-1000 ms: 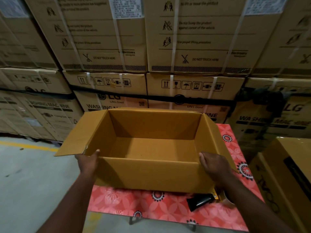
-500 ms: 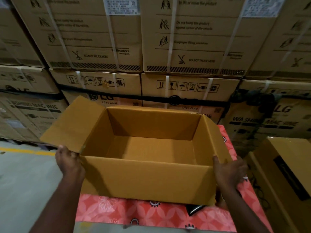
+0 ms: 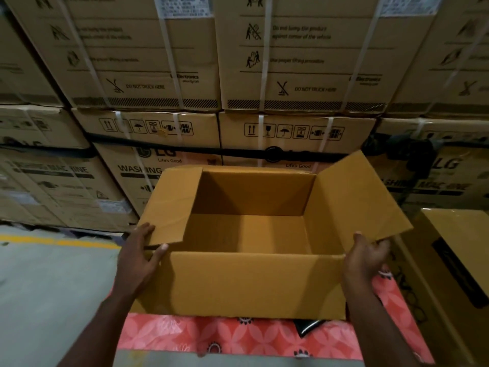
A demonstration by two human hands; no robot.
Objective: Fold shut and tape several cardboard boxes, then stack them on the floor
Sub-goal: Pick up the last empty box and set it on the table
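Head view. One open box [image 3: 254,282] sits on the counter [image 3: 211,337], which carries a pink floral cover. The bare bottom panel of the box is visible.

Two side flaps show. The left flap [image 3: 172,205] leans inward over the opening; the right flap [image 3: 357,202] stands raised and tilted outward.

The left hand [image 3: 137,258] pinches the near corner of the left flap between its thumb and fingers [image 3: 146,230]. The right hand [image 3: 365,258] grips the near edge of the right flap, fingers curled round it.

One black object [image 3: 308,327] protrudes from under the box's near right corner. Strapped cartons [image 3: 299,62] are stacked behind the box, and one further carton [image 3: 455,260] stands to its right. The floor [image 3: 53,287] lies to its left.
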